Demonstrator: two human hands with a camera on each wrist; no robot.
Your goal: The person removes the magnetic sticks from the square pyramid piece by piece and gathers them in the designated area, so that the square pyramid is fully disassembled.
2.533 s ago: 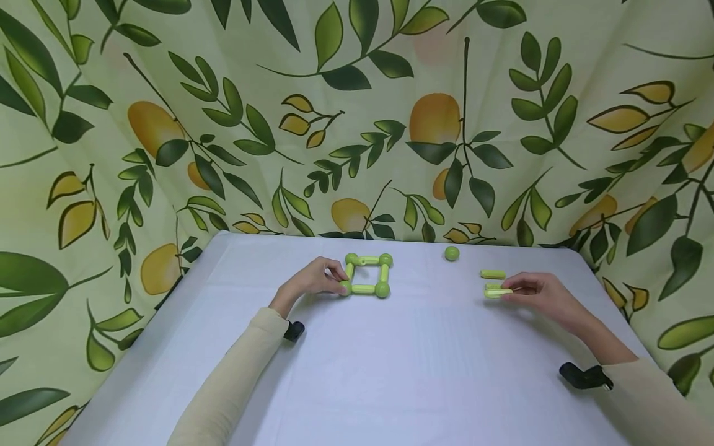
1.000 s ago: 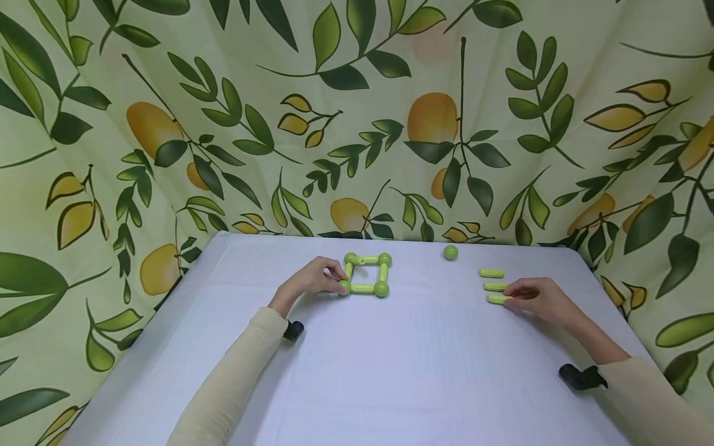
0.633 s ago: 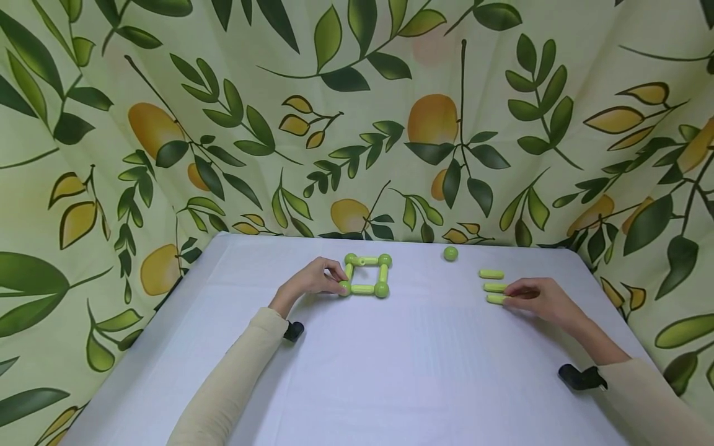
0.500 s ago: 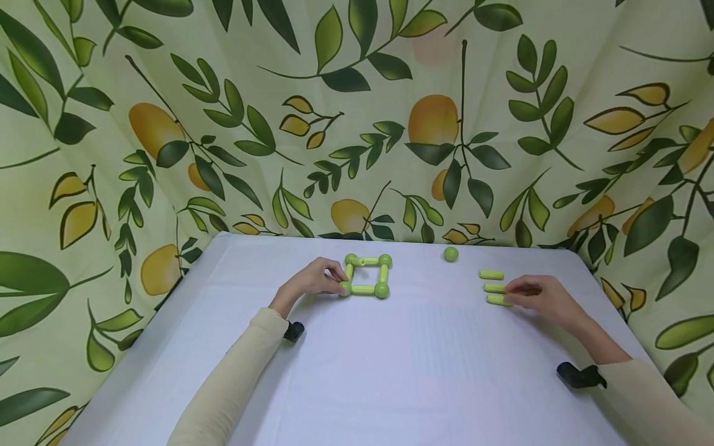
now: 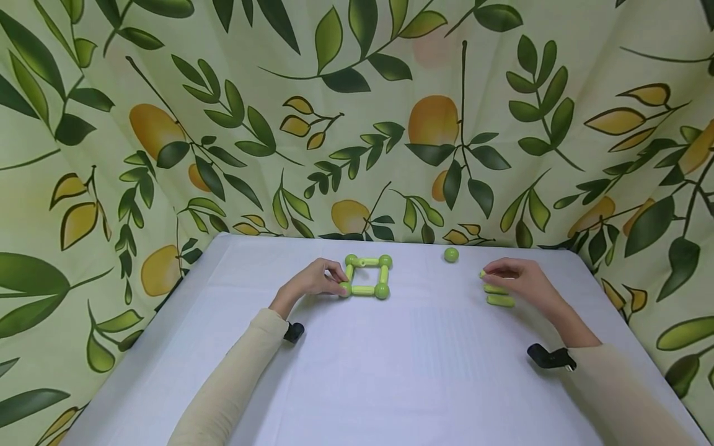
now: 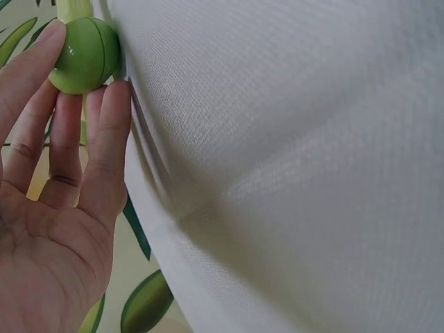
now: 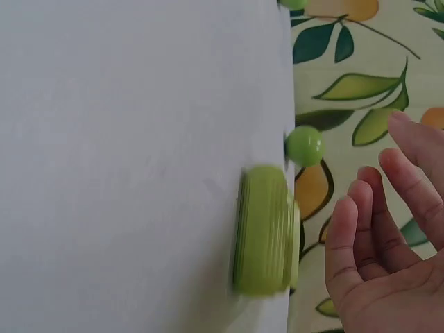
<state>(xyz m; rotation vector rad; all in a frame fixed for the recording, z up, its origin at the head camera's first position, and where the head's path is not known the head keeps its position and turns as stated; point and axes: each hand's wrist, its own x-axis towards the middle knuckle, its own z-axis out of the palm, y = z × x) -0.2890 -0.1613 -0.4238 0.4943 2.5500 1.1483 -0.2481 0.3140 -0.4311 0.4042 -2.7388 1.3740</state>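
Observation:
A square frame of light green rods [image 5: 364,290] joined by round green balls lies flat at the table's back middle. At its near left corner, my left hand [image 5: 312,279] pinches a ball [image 6: 82,57] between thumb and fingers. To the right, three loose rods lie side by side: the nearest rod [image 5: 500,301] shows whole, while the fingers partly cover the middle rod [image 5: 493,289] and most of the far rod [image 5: 482,273]. Over these my right hand [image 5: 524,282] hovers, its fingers apart and nothing between them in the right wrist view.
A single green ball [image 5: 451,254] sits near the table's back edge, between frame and rods. The white cloth-covered table [image 5: 390,371] ends at a leaf-and-fruit patterned curtain [image 5: 379,124]. Each wrist bears a black camera, such as the right camera [image 5: 549,357].
My right hand has spread the rods apart, let go of the nearest one, and moved away from me and left over the far rod. The left hand has stayed on its ball.

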